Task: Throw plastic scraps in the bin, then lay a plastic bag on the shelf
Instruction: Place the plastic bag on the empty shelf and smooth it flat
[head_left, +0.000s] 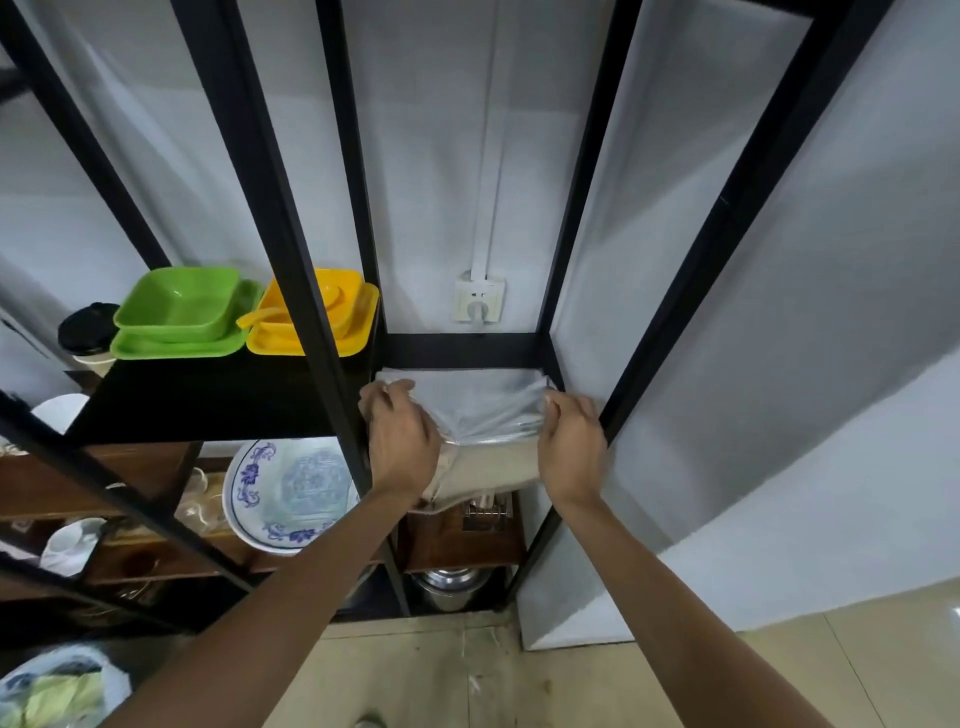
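Note:
A clear plastic bag lies spread over the narrow right-hand shelf of a black metal rack, and its front edge hangs down over the shelf's front. My left hand grips the bag's left front edge. At the right front edge, my right hand pinches the bag. The plastic is stretched and wrinkled between both hands. A bin lined with a white bag, holding scraps, shows at the bottom left corner.
Green dishes and yellow dishes sit on the black shelf to the left, beside a black-lidded cup. A blue-patterned plate, white cups and a metal pot sit lower. A wall socket is behind the shelf.

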